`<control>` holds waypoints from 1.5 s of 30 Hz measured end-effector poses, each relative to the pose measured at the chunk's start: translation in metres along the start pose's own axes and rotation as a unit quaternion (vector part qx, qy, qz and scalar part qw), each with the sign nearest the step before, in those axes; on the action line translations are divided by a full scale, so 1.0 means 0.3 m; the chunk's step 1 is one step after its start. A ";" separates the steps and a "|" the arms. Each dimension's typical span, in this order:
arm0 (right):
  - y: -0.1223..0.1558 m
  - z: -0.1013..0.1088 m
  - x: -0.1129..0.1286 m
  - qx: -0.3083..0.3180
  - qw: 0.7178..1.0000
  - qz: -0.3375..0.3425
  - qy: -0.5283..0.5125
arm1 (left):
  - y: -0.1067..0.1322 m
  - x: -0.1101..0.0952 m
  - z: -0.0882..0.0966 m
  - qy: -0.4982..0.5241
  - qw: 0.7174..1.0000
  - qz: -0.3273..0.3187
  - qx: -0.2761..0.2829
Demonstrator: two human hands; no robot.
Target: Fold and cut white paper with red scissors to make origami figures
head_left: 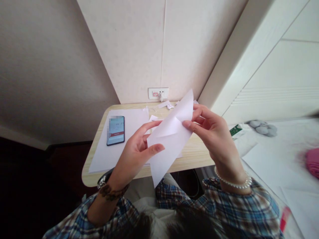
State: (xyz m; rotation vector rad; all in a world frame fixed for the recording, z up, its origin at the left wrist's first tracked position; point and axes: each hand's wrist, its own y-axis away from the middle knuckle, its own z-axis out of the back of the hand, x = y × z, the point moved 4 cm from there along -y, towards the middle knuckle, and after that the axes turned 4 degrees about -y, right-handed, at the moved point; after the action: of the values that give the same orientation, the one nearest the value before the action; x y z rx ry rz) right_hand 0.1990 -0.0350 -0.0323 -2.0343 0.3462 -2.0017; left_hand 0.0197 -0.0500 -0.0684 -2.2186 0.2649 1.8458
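Note:
Between my two hands is a folded sheet of white paper (pixel 166 146), held tilted above the table, with pointed corners at its top and bottom. My left hand (pixel 138 144) grips its left edge, thumb in front and fingers partly hidden behind. On the right edge, the thumb and fingers of my right hand (pixel 208 127) pinch the paper. A crease or raised flap runs across its middle. Behind it, part of the small wooden table (pixel 196 152) is hidden.
A phone (pixel 116 130) lies on white sheets (pixel 99 159) at the table's left. Paper scraps (pixel 164 105) lie along the back, below a wall socket (pixel 158 93) with a plug in it. To the right, a surface bears a green-and-white carton (pixel 236 130), grey rounded objects (pixel 263 128) and a pink item (pixel 312 162).

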 end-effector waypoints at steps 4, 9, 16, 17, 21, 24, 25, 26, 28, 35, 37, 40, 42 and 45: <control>0.001 -0.007 0.003 0.017 1.000 -0.015 -0.010 | 0.000 0.005 0.012 -0.036 0.999 0.005 -0.028; 0.010 -0.016 0.008 0.027 0.999 -0.037 -0.024 | -0.003 -0.003 0.013 -0.102 0.993 -0.001 -0.055; 0.020 0.006 -0.005 -0.015 0.999 -0.021 -0.029 | -0.003 0.001 0.025 -0.089 0.992 -0.018 -0.090; 0.024 0.009 -0.007 -0.017 0.999 -0.023 -0.035 | -0.003 0.004 0.026 -0.084 0.992 -0.018 -0.093; 0.037 0.012 -0.013 -0.002 0.999 -0.042 -0.031 | -0.005 0.010 0.029 -0.077 0.992 -0.021 -0.100; 0.040 0.001 -0.012 0.036 0.998 -0.051 -0.026 | -0.008 0.011 0.029 -0.091 0.990 -0.028 -0.105; 0.039 -0.002 -0.011 0.046 0.997 -0.050 -0.027 | -0.008 0.010 0.028 -0.098 0.989 -0.032 -0.106; 0.037 -0.004 -0.011 0.051 0.997 -0.048 -0.028 | -0.007 0.008 0.027 -0.107 0.988 -0.034 -0.106; 0.033 -0.004 -0.009 0.043 0.998 -0.043 -0.026 | -0.005 0.003 0.024 -0.128 0.985 -0.039 -0.107; 0.021 -0.006 0.000 0.002 1.000 -0.017 0.003 | 0.007 -0.019 0.015 -0.202 0.973 -0.040 -0.102; 0.019 -0.008 0.007 -0.005 1.000 -0.004 0.001 | 0.008 -0.019 0.014 -0.202 0.974 -0.040 -0.098; 0.021 -0.012 0.021 -0.008 1.000 0.012 0.023 | 0.007 -0.013 0.014 -0.186 0.977 -0.034 -0.097; 0.025 -0.014 0.028 -0.010 0.999 0.012 0.036 | 0.006 -0.005 0.015 -0.160 0.982 -0.024 -0.097; 0.029 -0.018 0.036 -0.020 0.999 0.006 0.044 | 0.006 0.008 0.017 -0.118 0.989 -0.005 -0.092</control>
State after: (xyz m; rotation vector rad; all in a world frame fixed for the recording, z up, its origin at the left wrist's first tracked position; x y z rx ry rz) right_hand 0.1940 -0.0471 -0.0252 -1.9666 0.4184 -2.0963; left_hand 0.0148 -0.0501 -0.0719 -2.0776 0.0408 2.1824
